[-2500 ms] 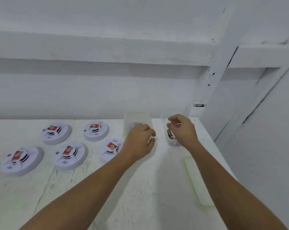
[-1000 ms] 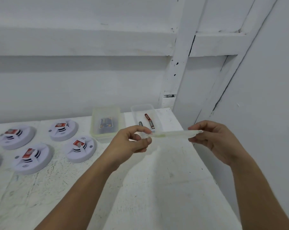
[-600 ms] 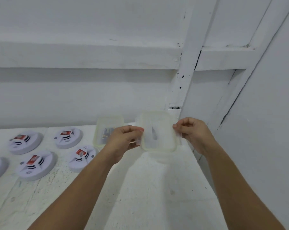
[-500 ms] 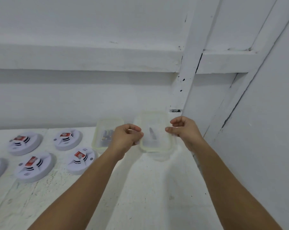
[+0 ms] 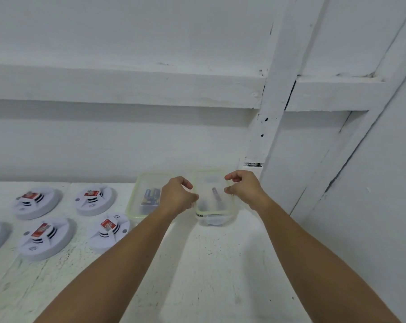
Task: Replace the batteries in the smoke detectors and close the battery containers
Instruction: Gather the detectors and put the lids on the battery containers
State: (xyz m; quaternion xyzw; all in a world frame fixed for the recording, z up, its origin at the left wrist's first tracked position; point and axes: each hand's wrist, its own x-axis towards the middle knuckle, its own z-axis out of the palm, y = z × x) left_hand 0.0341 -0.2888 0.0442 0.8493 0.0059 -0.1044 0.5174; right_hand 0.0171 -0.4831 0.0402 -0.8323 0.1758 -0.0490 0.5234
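Centre frame: left hand (image 5: 177, 197) and right hand (image 5: 243, 189) are pinching opposite edges of the translucent lid (image 5: 211, 183) over the right battery container (image 5: 217, 220); the red labels on the smoke detectors (image 5: 107, 230), lower left, are showing no legible writing.

A: Open ground on the near worktop (image 5: 220, 276)?
B: Plenty, between the two forearms, right up to the right container (image 5: 212, 220).
A: Further left?
B: Blocked by smoke detectors (image 5: 108, 229) in two rows, narrow lanes between; beyond them, by a left container (image 5: 133, 206) just beside the other.
A: Over the lid (image 5: 211, 180)?
B: Crowded. Flanked by the left hand (image 5: 176, 197) and right hand (image 5: 241, 187), fingers (image 5: 231, 177) curled at its edges.
A: Behind, and to the right?
B: Hemmed in by the back wall (image 5: 104, 148), a white post (image 5: 274, 113) and the side wall (image 5: 372, 206) close along the worktop's edge.
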